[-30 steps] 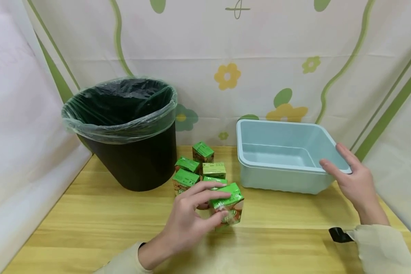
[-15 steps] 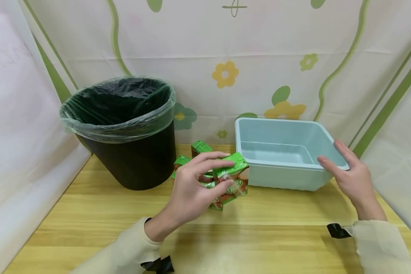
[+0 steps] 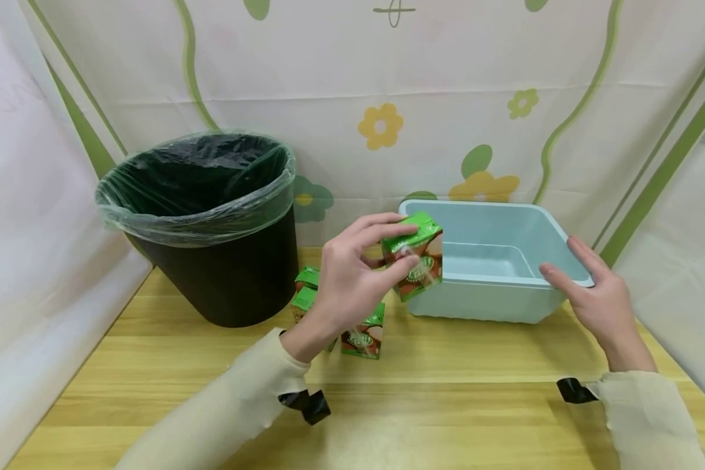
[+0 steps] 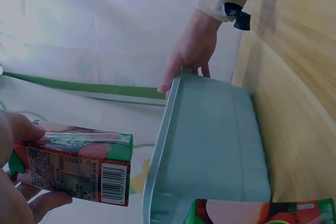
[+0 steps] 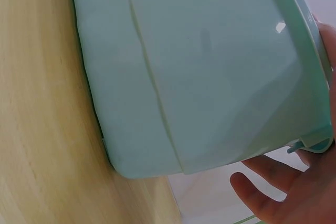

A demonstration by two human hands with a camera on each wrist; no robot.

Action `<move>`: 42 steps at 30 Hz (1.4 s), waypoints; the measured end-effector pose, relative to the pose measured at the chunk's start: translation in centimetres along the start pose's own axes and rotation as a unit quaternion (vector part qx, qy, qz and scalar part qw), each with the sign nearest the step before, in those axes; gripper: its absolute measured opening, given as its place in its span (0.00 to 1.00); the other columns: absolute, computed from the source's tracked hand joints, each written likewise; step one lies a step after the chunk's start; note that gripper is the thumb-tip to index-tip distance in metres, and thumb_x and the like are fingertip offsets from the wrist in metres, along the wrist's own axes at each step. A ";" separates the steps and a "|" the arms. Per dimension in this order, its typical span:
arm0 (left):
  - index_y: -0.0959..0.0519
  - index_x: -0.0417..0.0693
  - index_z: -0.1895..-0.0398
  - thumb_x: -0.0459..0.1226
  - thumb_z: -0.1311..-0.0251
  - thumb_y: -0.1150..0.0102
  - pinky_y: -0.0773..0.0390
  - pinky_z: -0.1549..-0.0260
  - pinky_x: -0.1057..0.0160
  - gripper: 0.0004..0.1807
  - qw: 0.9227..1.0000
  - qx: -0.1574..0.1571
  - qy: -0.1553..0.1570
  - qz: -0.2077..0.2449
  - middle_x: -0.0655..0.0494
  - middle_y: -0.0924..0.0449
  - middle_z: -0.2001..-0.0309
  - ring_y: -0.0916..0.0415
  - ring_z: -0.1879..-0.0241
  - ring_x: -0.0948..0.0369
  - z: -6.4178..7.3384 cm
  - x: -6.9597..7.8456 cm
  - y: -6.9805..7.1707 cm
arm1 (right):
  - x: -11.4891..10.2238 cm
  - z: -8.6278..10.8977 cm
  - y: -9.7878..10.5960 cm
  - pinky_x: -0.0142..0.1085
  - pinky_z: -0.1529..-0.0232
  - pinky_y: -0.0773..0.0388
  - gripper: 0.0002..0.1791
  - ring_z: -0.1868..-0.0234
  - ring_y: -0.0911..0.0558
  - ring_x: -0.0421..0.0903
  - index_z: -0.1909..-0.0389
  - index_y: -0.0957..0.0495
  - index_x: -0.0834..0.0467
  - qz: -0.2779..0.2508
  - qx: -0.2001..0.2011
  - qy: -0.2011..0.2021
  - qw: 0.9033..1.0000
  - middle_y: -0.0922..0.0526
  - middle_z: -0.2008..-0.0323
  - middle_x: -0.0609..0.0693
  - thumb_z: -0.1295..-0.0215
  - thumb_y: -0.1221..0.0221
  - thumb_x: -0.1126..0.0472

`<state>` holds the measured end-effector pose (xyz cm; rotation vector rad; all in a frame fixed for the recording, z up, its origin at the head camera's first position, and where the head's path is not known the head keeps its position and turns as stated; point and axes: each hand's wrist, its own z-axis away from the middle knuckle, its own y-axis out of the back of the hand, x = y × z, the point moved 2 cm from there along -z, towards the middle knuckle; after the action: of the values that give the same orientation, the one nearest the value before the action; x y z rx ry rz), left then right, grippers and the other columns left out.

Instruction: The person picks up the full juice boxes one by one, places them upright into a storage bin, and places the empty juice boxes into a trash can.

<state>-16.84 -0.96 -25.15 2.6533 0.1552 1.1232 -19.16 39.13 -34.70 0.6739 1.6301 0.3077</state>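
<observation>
My left hand (image 3: 355,274) grips a small green-topped drink carton (image 3: 420,261) with a straw on its side. The carton hangs in the air, slightly tilted, at the near left edge of a light blue plastic tub (image 3: 482,300). In the left wrist view its barcode side (image 4: 79,169) shows, with thumb and fingers at one end. My right hand (image 3: 602,307) holds the tub's right rim, thumb over the edge; in the right wrist view several fingers (image 5: 273,174) lie outside the wall. More cartons (image 3: 364,333) stand on the table, partly hidden behind my left hand and forearm.
A black waste bin (image 3: 229,281) with a clear plastic liner (image 3: 205,225) stands at the left back. Behind everything hangs a white curtain (image 3: 299,65) with printed flowers. The wooden table (image 3: 435,418) runs along the front.
My left hand has lifted the drink carton from the group and carried it up and to the right, to the tub's edge. The right hand keeps its hold on the rim.
</observation>
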 end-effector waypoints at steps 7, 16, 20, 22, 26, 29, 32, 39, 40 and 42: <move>0.11 0.45 0.45 0.33 0.38 0.25 0.11 0.60 0.68 0.18 0.999 0.031 0.007 0.025 0.53 0.16 0.38 0.14 0.44 0.59 -2.2 -0.6 -1.9 | -0.1 -0.2 -0.2 0.67 0.17 0.65 0.47 0.12 0.63 0.55 0.13 0.53 0.42 0.003 0.001 0.000 1.000 0.59 0.13 0.37 0.24 0.39 0.41; 0.11 0.52 0.43 0.36 0.36 0.26 0.15 0.54 0.68 0.18 0.997 0.060 0.035 -0.026 0.57 0.15 0.37 0.19 0.38 0.61 -4.6 -1.6 -4.4 | -0.5 -0.7 0.0 0.66 0.17 0.64 0.46 0.12 0.61 0.54 0.13 0.52 0.39 0.003 0.009 0.008 1.000 0.57 0.13 0.35 0.25 0.38 0.42; 0.10 0.53 0.44 0.35 0.37 0.25 0.15 0.55 0.69 0.17 0.995 0.070 0.071 -0.015 0.58 0.15 0.38 0.20 0.38 0.60 -5.3 -2.1 -5.5 | -0.5 -0.6 0.0 0.66 0.17 0.64 0.46 0.12 0.62 0.54 0.14 0.51 0.39 0.001 0.008 0.004 1.000 0.57 0.14 0.31 0.25 0.38 0.41; 0.10 0.54 0.44 0.36 0.37 0.25 0.17 0.55 0.70 0.17 0.993 0.073 0.087 -0.015 0.59 0.15 0.38 0.20 0.39 0.61 -5.7 -2.3 -6.0 | -0.4 -0.6 0.0 0.66 0.17 0.64 0.46 0.12 0.62 0.53 0.14 0.51 0.39 0.000 0.009 0.003 1.000 0.56 0.15 0.29 0.25 0.38 0.41; 0.10 0.57 0.45 0.36 0.37 0.25 0.20 0.61 0.72 0.17 0.990 0.079 0.119 -0.017 0.61 0.14 0.40 0.18 0.46 0.63 -6.3 -2.8 -7.2 | -0.3 -0.4 0.0 0.64 0.16 0.65 0.46 0.12 0.62 0.52 0.14 0.51 0.39 -0.003 0.010 0.002 1.000 0.56 0.15 0.27 0.25 0.38 0.41; 0.09 0.58 0.46 0.37 0.37 0.24 0.20 0.66 0.74 0.16 0.987 0.076 0.141 -0.013 0.62 0.13 0.41 0.16 0.53 0.65 -6.6 -3.3 -8.0 | -0.2 -0.3 0.1 0.63 0.16 0.65 0.46 0.11 0.62 0.51 0.14 0.51 0.39 -0.006 0.011 0.000 1.000 0.55 0.16 0.26 0.25 0.38 0.42; 0.09 0.59 0.46 0.38 0.37 0.24 0.19 0.70 0.74 0.16 0.984 0.067 0.162 -0.020 0.62 0.13 0.41 0.15 0.59 0.66 -6.7 -3.7 -8.7 | -0.2 -0.2 0.1 0.62 0.15 0.65 0.45 0.11 0.62 0.50 0.14 0.51 0.39 -0.006 0.011 0.000 1.000 0.55 0.16 0.27 0.24 0.39 0.42; 0.09 0.62 0.47 0.41 0.37 0.24 0.21 0.73 0.74 0.15 0.976 0.045 0.201 -0.071 0.62 0.12 0.43 0.17 0.66 0.70 -6.9 -4.7 -9.9 | 0.0 -0.2 0.0 0.62 0.16 0.66 0.46 0.11 0.62 0.51 0.14 0.51 0.39 -0.005 0.009 -0.001 1.000 0.55 0.16 0.26 0.24 0.39 0.42; 0.09 0.63 0.47 0.40 0.37 0.24 0.21 0.73 0.74 0.15 0.974 0.043 0.208 -0.073 0.62 0.12 0.44 0.17 0.67 0.70 -7.0 -4.8 -10.0 | 0.0 -0.2 0.0 0.63 0.16 0.66 0.46 0.12 0.62 0.51 0.14 0.51 0.39 -0.005 0.010 -0.002 1.000 0.55 0.16 0.26 0.24 0.39 0.42; 0.09 0.63 0.48 0.40 0.37 0.24 0.21 0.74 0.74 0.15 0.971 0.038 0.222 -0.075 0.62 0.11 0.45 0.17 0.67 0.69 -7.0 -5.1 -10.3 | 0.0 -0.2 0.0 0.63 0.16 0.66 0.46 0.12 0.62 0.51 0.14 0.51 0.39 -0.004 0.010 -0.003 1.000 0.55 0.16 0.25 0.25 0.39 0.42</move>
<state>-25.45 9.29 -26.83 2.3589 0.4797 1.6676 -19.33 39.14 -34.70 0.6826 1.6315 0.2820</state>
